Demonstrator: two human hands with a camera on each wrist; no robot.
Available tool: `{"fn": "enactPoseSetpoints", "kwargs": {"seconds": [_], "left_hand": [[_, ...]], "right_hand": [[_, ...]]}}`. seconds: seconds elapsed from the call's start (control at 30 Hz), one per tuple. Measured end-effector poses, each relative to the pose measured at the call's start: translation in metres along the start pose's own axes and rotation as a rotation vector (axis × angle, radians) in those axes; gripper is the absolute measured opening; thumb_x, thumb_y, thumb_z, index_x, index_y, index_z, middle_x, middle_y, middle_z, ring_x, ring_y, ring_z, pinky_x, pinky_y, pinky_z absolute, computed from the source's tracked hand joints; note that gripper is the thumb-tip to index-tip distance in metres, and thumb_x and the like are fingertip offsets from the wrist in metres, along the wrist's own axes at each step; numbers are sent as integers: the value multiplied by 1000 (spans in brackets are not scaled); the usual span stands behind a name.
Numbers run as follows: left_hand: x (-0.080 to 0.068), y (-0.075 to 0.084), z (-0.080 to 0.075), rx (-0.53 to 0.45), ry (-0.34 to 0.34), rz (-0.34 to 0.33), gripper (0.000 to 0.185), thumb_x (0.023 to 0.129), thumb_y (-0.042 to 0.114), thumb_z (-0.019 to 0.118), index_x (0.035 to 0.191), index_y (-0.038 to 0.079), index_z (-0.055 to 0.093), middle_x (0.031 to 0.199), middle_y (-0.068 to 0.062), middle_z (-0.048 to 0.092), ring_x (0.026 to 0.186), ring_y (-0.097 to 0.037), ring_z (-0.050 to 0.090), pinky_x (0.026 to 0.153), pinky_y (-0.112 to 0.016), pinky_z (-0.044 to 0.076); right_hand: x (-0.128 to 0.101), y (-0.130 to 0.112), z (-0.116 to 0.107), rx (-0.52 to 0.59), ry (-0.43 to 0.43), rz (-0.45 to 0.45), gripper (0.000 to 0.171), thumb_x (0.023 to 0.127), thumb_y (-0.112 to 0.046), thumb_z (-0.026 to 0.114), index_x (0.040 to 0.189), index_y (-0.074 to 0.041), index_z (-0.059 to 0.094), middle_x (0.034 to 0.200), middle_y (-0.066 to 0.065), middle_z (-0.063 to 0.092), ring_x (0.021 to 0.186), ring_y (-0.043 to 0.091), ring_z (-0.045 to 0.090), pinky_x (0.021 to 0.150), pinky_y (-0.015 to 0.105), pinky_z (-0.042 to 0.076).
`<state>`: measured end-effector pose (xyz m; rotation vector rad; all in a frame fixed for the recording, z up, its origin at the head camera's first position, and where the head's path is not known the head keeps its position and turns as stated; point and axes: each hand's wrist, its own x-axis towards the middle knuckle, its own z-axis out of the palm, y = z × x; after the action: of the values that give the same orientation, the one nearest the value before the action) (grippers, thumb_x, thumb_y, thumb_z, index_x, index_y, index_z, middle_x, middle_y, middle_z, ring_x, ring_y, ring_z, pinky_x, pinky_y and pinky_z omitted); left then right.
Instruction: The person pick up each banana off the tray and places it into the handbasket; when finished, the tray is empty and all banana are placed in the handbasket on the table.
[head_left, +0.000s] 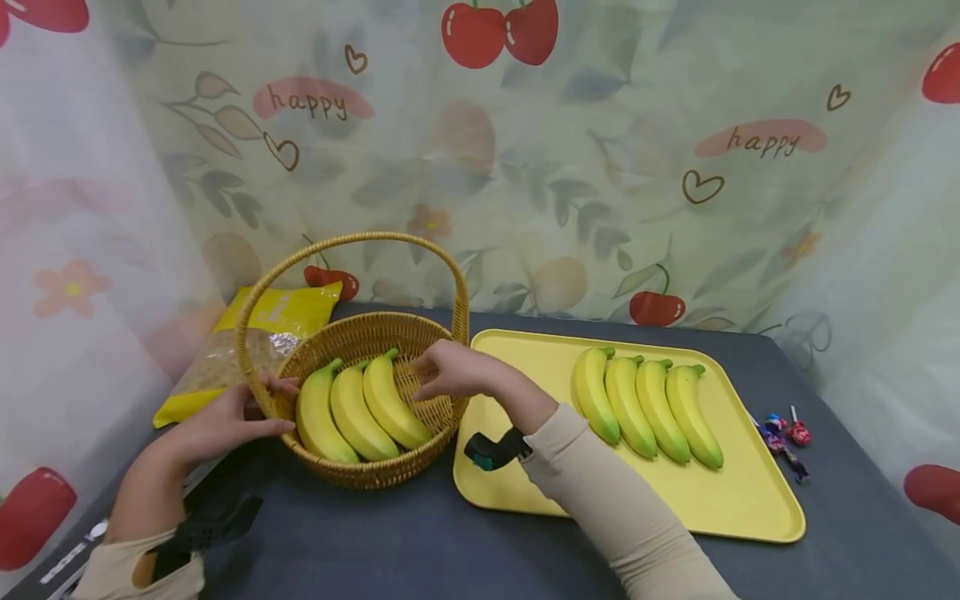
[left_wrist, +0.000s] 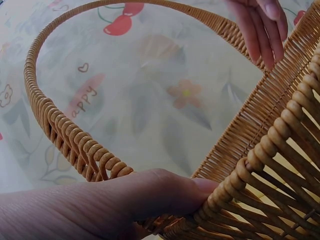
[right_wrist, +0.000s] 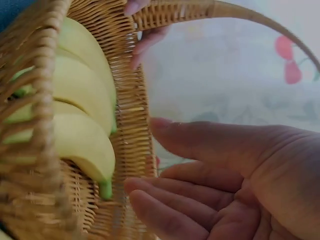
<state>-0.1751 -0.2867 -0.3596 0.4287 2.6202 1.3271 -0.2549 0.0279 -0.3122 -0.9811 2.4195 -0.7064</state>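
Observation:
A wicker basket (head_left: 375, 475) with a tall arched handle stands left of centre, three yellow bananas (head_left: 358, 412) lying side by side in it. My left hand (head_left: 225, 425) grips the basket's left rim beside the foot of the handle. Its thumb (left_wrist: 170, 189) lies along the rim in the left wrist view. Over the basket's right part hovers my right hand (head_left: 459, 371), holding nothing. In the right wrist view its fingers (right_wrist: 175, 205) are extended and loosely bent, with the thumb apart, near the banana with the green tip (right_wrist: 95, 150).
A yellow tray (head_left: 517, 492) lies right of the basket, with several bananas (head_left: 633, 408) in a row on it. Behind the basket's left is a yellow bag (head_left: 292, 308). Small wrapped lollipops (head_left: 798, 432) lie beyond the tray's right edge. A patterned curtain (head_left: 525, 208) hangs behind the table.

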Motion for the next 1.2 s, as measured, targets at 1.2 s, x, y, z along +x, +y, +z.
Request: {"fn": "enactPoseSetpoints", "kwargs": {"seconds": [1.2], "left_hand": [[2, 0, 1, 53, 25, 9, 48, 88, 21, 65, 126, -4, 49, 129, -24, 52, 114, -27, 52, 80, -19, 47]], "right_hand": [[-119, 127, -4, 492, 410, 65, 77, 89, -34, 62, 147, -4, 21, 152, 17, 24, 139, 31, 27, 106, 42, 33]]}}
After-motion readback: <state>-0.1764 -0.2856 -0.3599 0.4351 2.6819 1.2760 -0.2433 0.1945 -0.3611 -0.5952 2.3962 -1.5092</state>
